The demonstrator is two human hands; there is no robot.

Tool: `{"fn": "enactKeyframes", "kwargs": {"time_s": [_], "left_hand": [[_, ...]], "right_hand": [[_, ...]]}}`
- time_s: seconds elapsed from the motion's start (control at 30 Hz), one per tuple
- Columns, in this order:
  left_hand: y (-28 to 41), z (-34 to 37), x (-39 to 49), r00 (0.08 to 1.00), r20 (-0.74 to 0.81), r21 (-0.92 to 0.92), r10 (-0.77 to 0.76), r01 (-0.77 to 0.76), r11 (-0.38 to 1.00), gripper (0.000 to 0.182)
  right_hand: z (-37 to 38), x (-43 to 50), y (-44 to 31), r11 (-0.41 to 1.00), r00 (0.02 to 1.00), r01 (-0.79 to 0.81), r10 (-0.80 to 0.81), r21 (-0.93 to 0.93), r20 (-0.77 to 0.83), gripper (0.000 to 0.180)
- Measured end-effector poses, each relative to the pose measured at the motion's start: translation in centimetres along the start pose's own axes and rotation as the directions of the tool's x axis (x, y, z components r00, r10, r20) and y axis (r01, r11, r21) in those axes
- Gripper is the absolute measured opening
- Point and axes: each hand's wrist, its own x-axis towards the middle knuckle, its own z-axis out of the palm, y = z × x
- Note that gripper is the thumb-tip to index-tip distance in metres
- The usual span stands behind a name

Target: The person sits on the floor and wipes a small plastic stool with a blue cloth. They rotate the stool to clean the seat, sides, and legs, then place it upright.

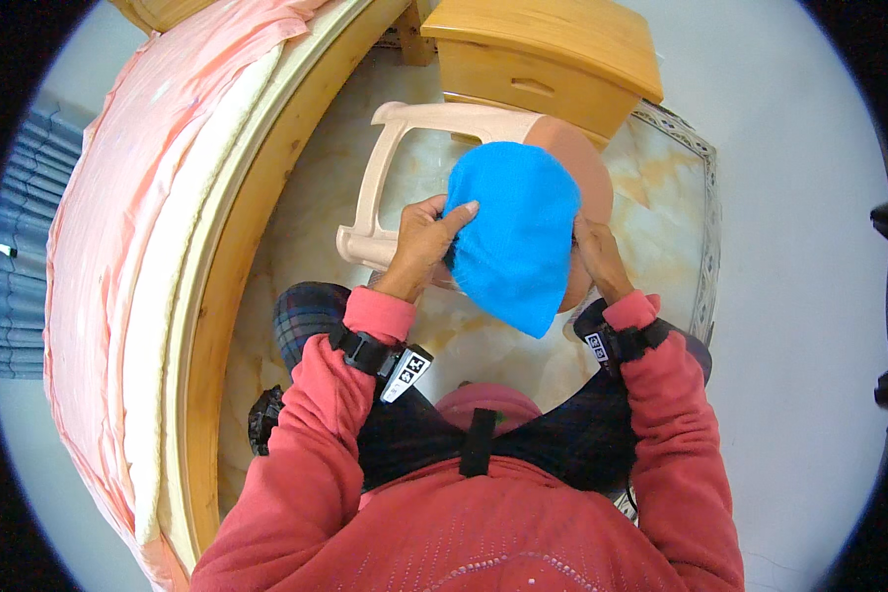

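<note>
A bright blue piece of fabric [514, 229], rounded at the top and tapering to a point at the bottom, is held out in front of me. My left hand [431, 237] pinches its left edge, thumb on top and fingers partly underneath. Something dark shows at that edge below the thumb. Along the right edge my right hand [599, 251] grips the fabric, with its fingertips hidden behind it. Under the fabric, a pinkish-beige plastic stool [374, 174] appears to lie on its side, its round seat [573, 148] towards the right.
On my left runs a bed with a wooden side rail [226, 296] and pink bedding [103, 244]. A wooden bedside cabinet [547, 44] stands beyond the stool, against the white wall [784, 259]. A black plastic bag [265, 420] sits on the marbled floor [296, 237] by the bed.
</note>
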Motion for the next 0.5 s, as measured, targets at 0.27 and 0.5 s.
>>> {"fn": "enactKeyframes", "kwargs": {"time_s": [0.27,0.5], "left_hand": [[-0.2,-0.5,-0.9,0.995,0.088,0.267,-0.042,0.017,0.964,0.033],[-1.2,-2.2,-0.8,0.967,0.239,0.642,0.089,-0.226,0.733,0.033]], "right_hand": [[-1.2,0.7,1.1,0.988,0.997,-0.076,0.076,0.135,0.001,0.05],[-2.1,2.4,3.6,0.989,0.988,-0.102,0.114,0.109,-0.105,0.056]]}}
